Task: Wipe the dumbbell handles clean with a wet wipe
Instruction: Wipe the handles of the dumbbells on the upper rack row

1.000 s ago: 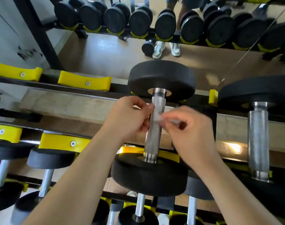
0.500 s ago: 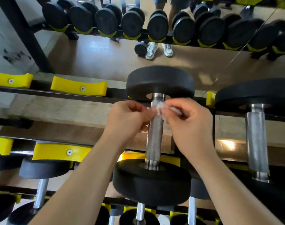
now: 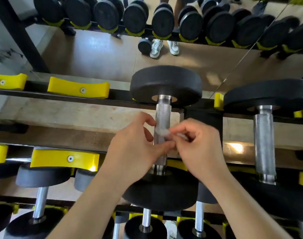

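- Since the frame half a second ago, the wet wipe (image 3: 162,133) and both hands have been carried down the knurled handle (image 3: 163,114). They have moved away from the far weight head (image 3: 166,83) and toward the middle of the bar.
- The dumbbell (image 3: 161,194) is seated on the top tier of the rack, straight ahead of the person. Its long axis runs directly away from the body, from the near weight head (image 3: 174,199) up to the far one.
- The wipe is bunched against the front of the handle at about mid-length, and the bar is flanked closely by a hand on each side.
- The handle is gripped from the left by the left hand (image 3: 135,149). The thumb is laid across the bar just below the wipe, and the fingers are curled behind it.
- The wipe is pinched from the right by the right hand (image 3: 200,150), whose fingertips are drawn together on the crumpled tissue.
- The handle is reached equally by both hands, but the wipe is held by the right.
- The stretch of knurling between the hands and the near head is mostly hidden by the hands. The next stroke is therefore judged to be best drawn along the axis, toward the body.
- A second dumbbell handle (image 3: 264,140) is racked parallel, well apart to the right, and is nearer the right hand.
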Motion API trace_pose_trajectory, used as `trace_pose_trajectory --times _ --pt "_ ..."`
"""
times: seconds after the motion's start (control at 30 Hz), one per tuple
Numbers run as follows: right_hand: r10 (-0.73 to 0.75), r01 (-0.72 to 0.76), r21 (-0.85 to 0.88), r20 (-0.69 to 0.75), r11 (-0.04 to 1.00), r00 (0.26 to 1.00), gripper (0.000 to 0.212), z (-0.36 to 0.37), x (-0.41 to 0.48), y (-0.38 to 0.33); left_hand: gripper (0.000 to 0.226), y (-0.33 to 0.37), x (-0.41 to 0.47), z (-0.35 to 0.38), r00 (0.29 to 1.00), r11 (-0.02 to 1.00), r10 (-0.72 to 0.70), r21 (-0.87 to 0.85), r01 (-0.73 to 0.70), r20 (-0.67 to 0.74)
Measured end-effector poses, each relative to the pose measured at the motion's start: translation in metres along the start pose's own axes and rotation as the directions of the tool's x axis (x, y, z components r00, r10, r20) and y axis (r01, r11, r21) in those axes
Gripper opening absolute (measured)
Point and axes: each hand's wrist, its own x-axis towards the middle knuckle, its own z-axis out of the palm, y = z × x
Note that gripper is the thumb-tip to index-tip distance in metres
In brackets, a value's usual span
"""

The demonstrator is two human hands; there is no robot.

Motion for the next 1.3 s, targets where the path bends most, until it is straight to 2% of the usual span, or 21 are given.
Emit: trace_pose_trajectory --times 0.1,0.13,0.2,0.27,0.43,0.57,0.63,0.7,0.73,0.83,0.87,0.93,0.97,1.03,1.07,1.13,1.17,1.23,1.3 --pt "0.070 -0.058 0.057 -0.248 0.997 0.966 0.006 0.008 0.033 0.000 0.063 0.010 0.003 0.006 1.000 0.981 -0.021 0.194 0.024 -0.018" --pt "0.118 -0.096 0.092 -0.273 0.991 0.955 0.006 0.011 0.033 0.000 0.062 0.012 0.005 0.006 0.999 0.977 -0.043 0.210 0.046 -0.022" --pt "0.187 -0.160 0.144 -0.199 0.977 0.962 0.006 0.012 0.016 0.002 0.059 0.013 0.008 0.003 0.996 0.980 -0.094 0.178 0.094 -0.011" --pt "0.190 -0.172 0.151 -0.111 0.973 0.975 0.006 0.008 0.001 0.000 0.057 0.012 0.009 0.001 0.994 0.985 -0.112 0.135 0.110 0.009" --pt "0.189 -0.168 0.127 -0.178 0.978 0.966 0.006 0.006 0.024 0.002 0.051 0.008 0.011 0.001 0.993 0.993 -0.119 0.011 0.118 0.028" --pt "0.202 -0.199 0.172 0.002 0.965 0.979 0.009 0.002 -0.002 -0.002 0.038 0.001 0.015 -0.009 0.978 0.968 -0.137 -0.189 0.166 0.154" --pt "0.211 -0.200 0.179 -0.048 0.963 0.976 0.005 0.004 0.011 0.002 0.030 0.000 0.016 -0.015 0.967 0.931 -0.156 -0.298 0.211 0.200" --pt "0.219 -0.193 0.191 -0.127 0.962 0.967 0.003 0.005 0.022 0.003 0.025 0.000 0.015 -0.017 0.968 0.919 -0.162 -0.329 0.219 0.191" --pt "0.218 -0.191 0.195 -0.123 0.962 0.968 0.006 0.005 0.018 0.003 0.026 0.000 0.014 -0.017 0.973 0.923 -0.154 -0.326 0.205 0.174" --pt "0.194 -0.191 0.208 0.007 0.959 0.981 0.012 0.004 -0.003 -0.002 0.033 0.000 0.010 -0.015 0.989 0.939 -0.100 -0.317 0.131 0.111" --pt "0.197 -0.191 0.216 -0.008 0.958 0.980 0.012 0.005 0.000 -0.002 0.035 0.000 0.006 -0.014 0.992 0.942 -0.085 -0.318 0.112 0.098" --pt "0.220 -0.188 0.220 -0.135 0.957 0.966 0.012 0.007 0.021 0.001 0.037 -0.001 -0.004 -0.015 0.995 0.945 -0.045 -0.318 0.071 0.089" --pt "0.230 -0.190 0.219 -0.177 0.957 0.957 0.011 0.007 0.030 0.001 0.036 -0.002 -0.011 -0.014 0.996 0.950 -0.027 -0.308 0.053 0.087" --pt "0.236 -0.206 0.194 -0.143 0.959 0.961 0.009 0.006 0.026 0.001 0.031 -0.001 -0.026 -0.012 0.998 0.975 0.001 -0.224 0.015 0.069" --pt "0.236 -0.222 0.172 -0.069 0.960 0.969 0.009 0.004 0.015 0.000 0.031 0.000 -0.033 -0.011 0.999 0.993 -0.005 -0.120 0.012 0.054" --pt "0.252 -0.258 0.120 0.059 0.959 0.966 0.011 0.002 -0.005 -0.004 0.050 0.002 -0.049 -0.005 0.999 0.988 -0.048 0.149 0.045 0.013" --pt "0.255 -0.259 0.102 0.053 0.960 0.966 0.013 0.002 -0.005 -0.004 0.064 0.006 -0.057 -0.002 0.996 0.967 -0.085 0.240 0.088 -0.020" --pt "0.275 -0.266 0.115 -0.070 0.957 0.959 0.016 0.005 0.010 -0.005 0.079 0.017 -0.075 0.007 0.992 0.936 -0.111 0.328 0.126 -0.064" --pt "0.284 -0.264 0.145 -0.138 0.954 0.949 0.015 0.006 0.024 -0.005 0.077 0.022 -0.092 0.020 0.997 0.912 -0.045 0.404 0.068 -0.067"
